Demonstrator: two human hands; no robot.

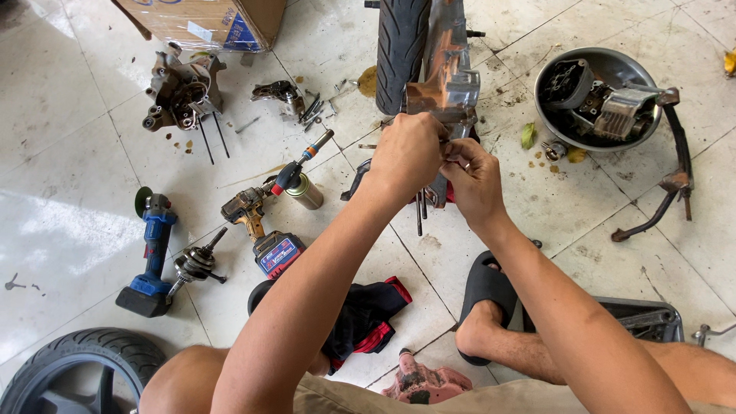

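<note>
Shiny metal shows on the engine case (448, 80) that stands on the white tile floor (61, 153), right beside a black tyre (400, 46). Both of the person's hands meet at the lower edge of this case. The left hand (410, 153) is curled up tight, with its fingers bent together over something small at the case edge. The thing itself is hidden, so it is not clear what it is. The right hand (474, 180) touches the left one, and its fingers are pinched together at the same spot. A ring sits on one of its fingers.

Thin dark rods (420, 211) stick out below the hands and point down toward the person.

To the left of the arms lie tools. A small gas torch (300, 180) rests near a yellow and black drill (257, 218). Farther left is a blue grinder (153, 253), and a crankshaft (198, 263) lies just beside it. Up in the left corner sits a dirty engine block (182, 90), close to a cardboard box (211, 19).

On the right, a round metal bowl (636, 134) holds dark engine parts. A bent black lever (675, 176) lies by its side.

A red and black cloth (368, 314) lies under the left arm. The person's foot wears a black sandal (484, 287). Another tyre (77, 368) shows in the bottom left corner.
</note>
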